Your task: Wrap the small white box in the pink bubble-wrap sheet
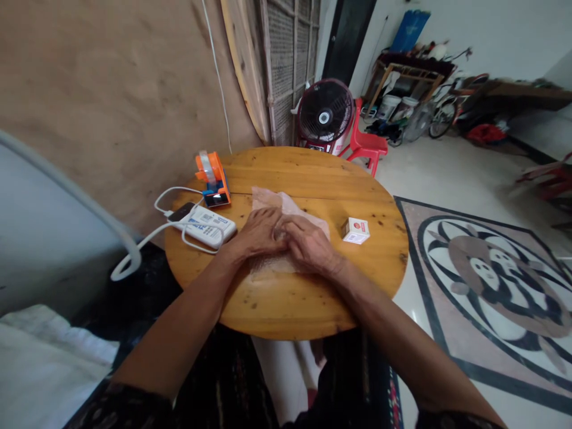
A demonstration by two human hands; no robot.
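A pinkish, see-through sheet of bubble wrap (308,217) lies on the round wooden table (286,307), under both hands. My left hand (263,233) rests on it with the palm down and the fingers lying forward across the sheet. Close against its thumb, my right hand (308,243) has its fingers bent and closed on the wrap near the middle. Whatever may be under the hands or inside the wrap is hidden. To the right stands a small white box (356,230) with a red mark, apart from both hands.
An orange tape dispenser (214,177) stands at the table's far left. In front of it a white power bank (205,227) lies with white cables attached. Beyond the table are a fan (325,113) and a red plastic chair (367,143). A wall borders the left side.
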